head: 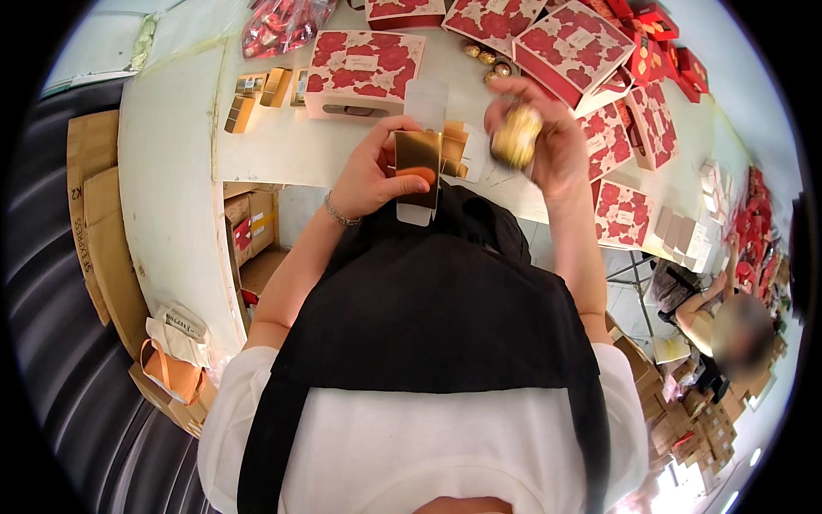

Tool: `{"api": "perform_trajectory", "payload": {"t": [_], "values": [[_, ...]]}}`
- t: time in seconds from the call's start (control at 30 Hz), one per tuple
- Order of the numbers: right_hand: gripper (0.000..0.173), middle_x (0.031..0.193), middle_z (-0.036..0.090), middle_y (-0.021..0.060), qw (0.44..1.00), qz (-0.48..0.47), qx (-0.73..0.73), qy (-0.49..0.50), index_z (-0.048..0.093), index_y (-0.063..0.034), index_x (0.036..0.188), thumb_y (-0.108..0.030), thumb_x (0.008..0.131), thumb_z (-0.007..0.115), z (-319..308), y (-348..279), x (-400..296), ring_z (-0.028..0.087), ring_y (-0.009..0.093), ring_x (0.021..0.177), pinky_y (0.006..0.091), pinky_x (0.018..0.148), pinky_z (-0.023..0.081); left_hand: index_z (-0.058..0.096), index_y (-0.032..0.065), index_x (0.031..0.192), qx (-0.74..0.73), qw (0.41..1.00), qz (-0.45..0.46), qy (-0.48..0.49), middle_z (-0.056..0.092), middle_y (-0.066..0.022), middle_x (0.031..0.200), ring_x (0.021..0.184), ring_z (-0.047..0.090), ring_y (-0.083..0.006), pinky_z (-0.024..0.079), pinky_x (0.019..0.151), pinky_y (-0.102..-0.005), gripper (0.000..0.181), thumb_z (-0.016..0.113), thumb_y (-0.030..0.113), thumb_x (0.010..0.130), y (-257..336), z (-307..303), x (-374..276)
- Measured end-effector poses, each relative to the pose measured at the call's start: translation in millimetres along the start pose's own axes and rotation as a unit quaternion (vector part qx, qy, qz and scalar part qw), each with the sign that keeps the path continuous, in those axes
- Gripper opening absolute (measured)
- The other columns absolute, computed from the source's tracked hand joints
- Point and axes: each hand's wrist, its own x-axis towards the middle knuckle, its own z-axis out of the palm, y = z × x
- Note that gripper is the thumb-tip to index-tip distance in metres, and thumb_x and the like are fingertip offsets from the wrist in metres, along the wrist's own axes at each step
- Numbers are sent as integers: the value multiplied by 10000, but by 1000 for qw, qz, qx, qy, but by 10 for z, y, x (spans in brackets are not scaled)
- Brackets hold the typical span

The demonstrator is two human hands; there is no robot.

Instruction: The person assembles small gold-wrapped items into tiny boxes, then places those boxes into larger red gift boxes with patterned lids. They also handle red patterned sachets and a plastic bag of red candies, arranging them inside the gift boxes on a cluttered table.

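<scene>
My left hand [372,168] grips a small gold carton [417,154] above the table's near edge, its thumb across the shiny front. Pale flaps stick out at the carton's upper and lower ends. Raised to the right, my right hand [555,138] holds gold-foil-wrapped balls [515,136], blurred, so their number is unclear. Behind the carton on the table lies another gold carton [454,149], partly hidden. Several more gold-wrapped balls [488,58] sit farther back, beside a rose-printed gift box [575,45].
A rose-printed box [365,70] stands behind my left hand, with small gold cartons [275,87] to its left. Red packs [664,51] are piled at the back right. A bag of red-wrapped items [282,26] lies at the back. Another person [706,315] sits at the far right.
</scene>
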Motion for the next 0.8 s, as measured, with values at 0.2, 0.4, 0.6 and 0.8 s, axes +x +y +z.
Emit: {"api": "perform_trajectory", "payload": {"t": [0.2, 0.4, 0.6, 0.8], "values": [[301, 876, 661, 80, 812, 54, -573, 103, 624, -21, 1106, -166, 896, 464, 363, 327, -104, 620, 171, 820, 284, 807, 461, 399, 136, 1293, 66, 997, 18, -43, 620, -51, 1040, 913, 614, -117, 541, 738, -276, 690, 786, 59, 727, 102, 128, -56], [258, 830, 611, 85, 977, -56, -82, 191, 562, 22, 1057, -164, 902, 471, 160, -2, -58, 574, 158, 737, 385, 842, 510, 544, 96, 1160, 199, 969, 143, -37, 620, -22, 958, 819, 593, -105, 515, 711, -250, 524, 805, 98, 706, 199, 141, -12], [320, 899, 650, 68, 942, 112, -280, 143, 645, 21, 1041, -265, 933, 551, 202, 106, 39, 606, 119, 742, 268, 639, 494, 537, 49, 1173, 262, 956, 69, -108, 610, -46, 1043, 910, 602, -119, 522, 761, -272, 545, 810, 86, 703, 290, 131, -4], [256, 886, 646, 112, 685, -94, -720, 61, 671, -55, 1026, -245, 858, 628, 433, 319, 5, 602, 263, 779, 358, 679, 480, 523, 113, 1185, 242, 966, 72, -56, 527, -42, 735, 620, 502, -163, 457, 610, -293, 587, 820, 155, 680, 195, 130, -15]]}}
